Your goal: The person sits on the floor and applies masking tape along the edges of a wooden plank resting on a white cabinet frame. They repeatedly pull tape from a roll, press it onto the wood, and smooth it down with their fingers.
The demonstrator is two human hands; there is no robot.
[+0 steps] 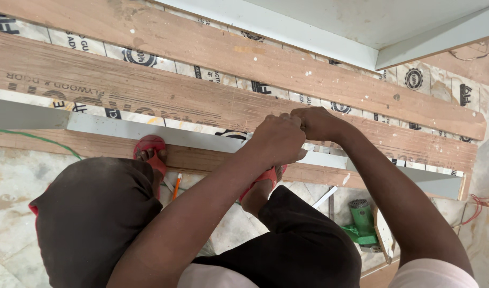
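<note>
Two hands, left hand [279,140] and right hand [319,124], fists closed side by side, touching, on long grey laminate strip [148,133], three brown plywood planks [201,101] beneath, green power tool [361,221] near floor's right edge.

This is looking like a carpentry work site inside a building under fit-out rather than a furnished room. Long plywood planks [244,101] are lying side by side across sheets of printed protective packaging [148,58], which are covering the floor. A pale laminated strip [164,136] is resting along one plank. A green power tool [361,221] is sitting on the marble-patterned floor tiles [15,181], and an orange pencil [176,185] is lying nearby. Dust and paint specks are dotting the wood.
</note>
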